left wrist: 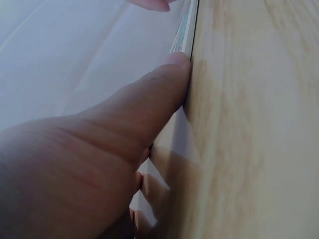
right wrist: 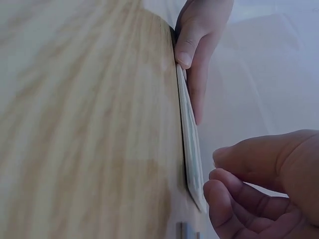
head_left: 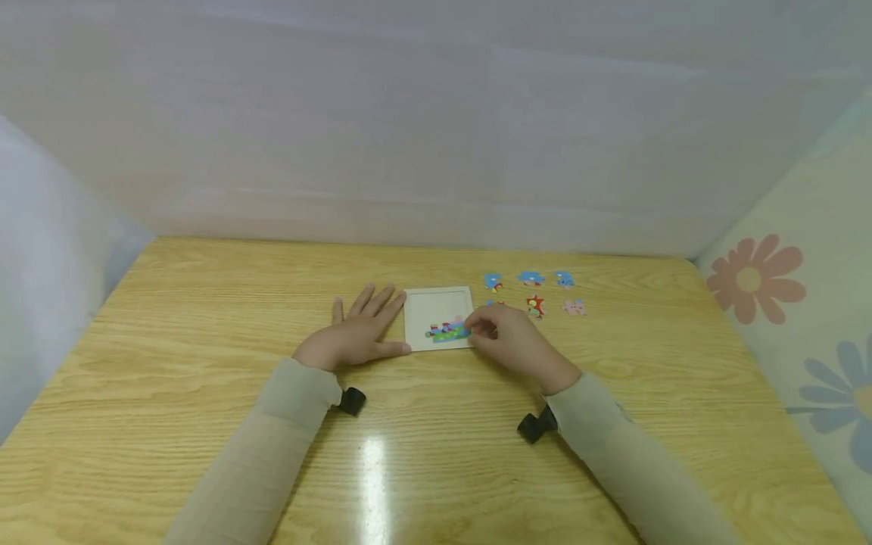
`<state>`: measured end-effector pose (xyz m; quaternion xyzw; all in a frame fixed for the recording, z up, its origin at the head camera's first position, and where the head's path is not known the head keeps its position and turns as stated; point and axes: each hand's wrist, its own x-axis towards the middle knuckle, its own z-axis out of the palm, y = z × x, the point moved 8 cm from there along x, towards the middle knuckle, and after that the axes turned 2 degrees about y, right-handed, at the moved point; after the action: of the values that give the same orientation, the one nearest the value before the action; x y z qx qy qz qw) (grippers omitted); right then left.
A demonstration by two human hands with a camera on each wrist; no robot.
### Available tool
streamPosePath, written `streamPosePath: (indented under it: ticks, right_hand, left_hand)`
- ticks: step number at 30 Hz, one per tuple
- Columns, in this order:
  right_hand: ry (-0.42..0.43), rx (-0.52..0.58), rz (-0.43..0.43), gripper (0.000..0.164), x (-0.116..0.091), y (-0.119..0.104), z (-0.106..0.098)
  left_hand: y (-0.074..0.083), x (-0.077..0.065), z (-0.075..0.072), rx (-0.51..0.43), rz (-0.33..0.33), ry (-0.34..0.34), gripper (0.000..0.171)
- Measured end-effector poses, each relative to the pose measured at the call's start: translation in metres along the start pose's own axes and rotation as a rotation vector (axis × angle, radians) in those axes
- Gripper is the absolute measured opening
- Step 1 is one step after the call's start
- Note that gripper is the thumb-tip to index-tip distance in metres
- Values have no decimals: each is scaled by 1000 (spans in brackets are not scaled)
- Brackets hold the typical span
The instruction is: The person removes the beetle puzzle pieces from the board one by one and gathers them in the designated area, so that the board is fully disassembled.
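A square, pale puzzle tray [head_left: 437, 294] lies on the table with a few colourful puzzle pieces [head_left: 446, 331] along its lower right part. My left hand [head_left: 354, 333] is spread flat at the tray's left side, its thumb and fingertips touching the edge. In the left wrist view that thumb [left wrist: 169, 79] rests against the tray's rim. Over the tray's lower right corner is my right hand [head_left: 511, 341], fingers bent and thumb close to the index finger. The right wrist view shows the curled fingers [right wrist: 224, 201] beside the tray edge; whether a piece is between the fingertips is not visible.
Several loose puzzle pieces lie right of the tray in two rows, among them a red one [head_left: 535, 306], a pink one [head_left: 574, 306] and a blue one [head_left: 530, 278]. One is partly covered by my right hand. A pale curtain [head_left: 436, 151] borders the wooden table [head_left: 436, 469].
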<state>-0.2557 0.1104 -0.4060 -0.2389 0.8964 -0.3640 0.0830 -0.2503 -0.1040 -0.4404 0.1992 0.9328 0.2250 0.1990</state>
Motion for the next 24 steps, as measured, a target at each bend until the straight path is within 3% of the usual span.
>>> streamPosePath:
  ticks: [9, 24]
  right_hand:
    - [-22, -106, -21, 19, 17, -14, 10]
    - [-53, -148, -31, 18, 32, -17, 22]
  left_hand:
    - [-3, 3, 3, 39, -17, 8, 96]
    - [-4, 4, 2, 53, -18, 18, 98]
